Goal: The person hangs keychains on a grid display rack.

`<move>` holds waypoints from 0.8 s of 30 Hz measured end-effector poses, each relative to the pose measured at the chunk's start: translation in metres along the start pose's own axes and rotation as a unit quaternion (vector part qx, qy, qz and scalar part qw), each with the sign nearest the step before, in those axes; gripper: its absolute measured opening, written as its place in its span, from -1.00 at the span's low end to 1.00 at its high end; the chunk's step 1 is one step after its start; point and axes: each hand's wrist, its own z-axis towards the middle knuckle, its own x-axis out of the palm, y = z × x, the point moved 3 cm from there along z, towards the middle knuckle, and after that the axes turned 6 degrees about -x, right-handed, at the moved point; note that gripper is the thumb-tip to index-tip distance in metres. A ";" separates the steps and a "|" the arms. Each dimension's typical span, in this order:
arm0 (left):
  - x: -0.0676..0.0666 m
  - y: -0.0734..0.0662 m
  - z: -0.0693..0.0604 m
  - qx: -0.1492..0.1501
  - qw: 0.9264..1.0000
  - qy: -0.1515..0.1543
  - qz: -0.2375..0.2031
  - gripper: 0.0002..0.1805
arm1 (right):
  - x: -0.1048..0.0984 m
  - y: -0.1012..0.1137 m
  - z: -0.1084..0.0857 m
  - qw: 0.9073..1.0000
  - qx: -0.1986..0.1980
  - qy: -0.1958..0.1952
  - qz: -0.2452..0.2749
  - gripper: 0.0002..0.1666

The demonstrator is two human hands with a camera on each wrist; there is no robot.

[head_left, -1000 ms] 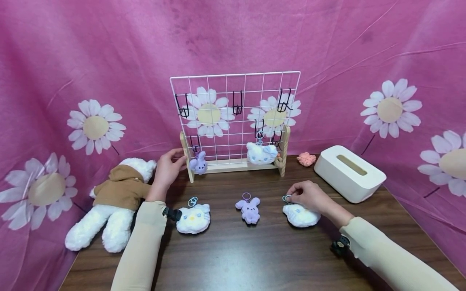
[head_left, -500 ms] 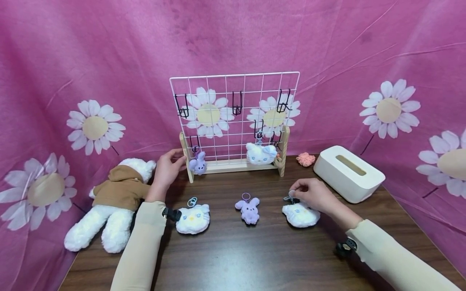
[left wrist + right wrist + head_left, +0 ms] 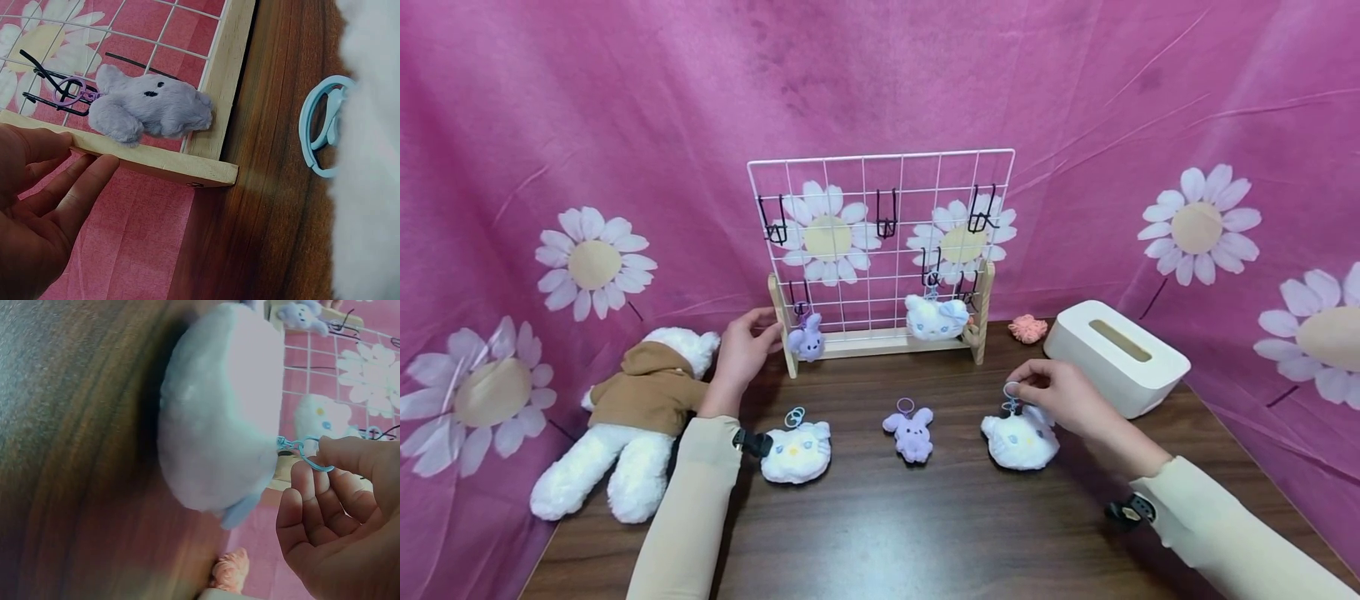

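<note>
A: Take the lying bunny (image 3: pixel 912 435) as the dial's hub. What bounds the table (image 3: pixel 880 542)?
B: Cloth (image 3: pixel 880 75), round from nine to three, behind the rack (image 3: pixel 872 342) at twelve. The box (image 3: pixel 1112 367), at two, stands close to the right edge; the bear (image 3: pixel 662 383), at nine, has a foot at the left one.
A: And room?
B: Wood shows on both sides of the bunny, out to the left cat (image 3: pixel 796 452) at nine and the right cat (image 3: pixel 1019 442) at three, and most broadly toward six. It's tighter past one, where the yarn ball (image 3: pixel 1027 328) sits just beside the box.
A: The right hand (image 3: pixel 1060 396)?
B: Thumb and forefinger pinch the right cat's ring (image 3: pixel 320 469); the other fingers bend loosely. That cat's top is tilted up. Whether its underside touches wood, I can't tell.
A: The left hand (image 3: pixel 743 346)?
B: At ten, partly spread, fingers slightly bent, tips against the outer side of the rack's post (image 3: pixel 206 175). The hanging bunny (image 3: pixel 807 340) is just inward of it.
</note>
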 end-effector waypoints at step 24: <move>0.000 -0.001 0.000 -0.005 1.000 0.000 -0.005 -0.53 | -0.028 0.019 0.006 0.998 -0.036 -0.037 -0.037 -0.90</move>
